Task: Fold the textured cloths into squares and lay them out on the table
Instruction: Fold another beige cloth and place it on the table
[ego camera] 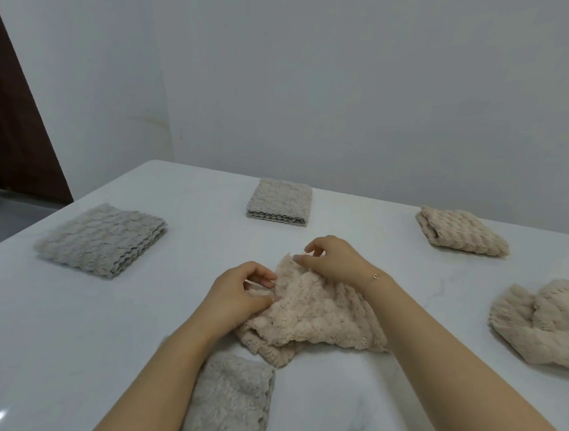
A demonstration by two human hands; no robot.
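White table [61,316] has plenty of bare room on the near left. Beige cloth [312,314] sits mid-table, rumpled, long axis running near-left to far-right. Left hand [238,293] pinches its left edge, and right hand [334,261] grips the far corner, fingers curled.

Grey wall [356,84] — dark door [5,122] left.
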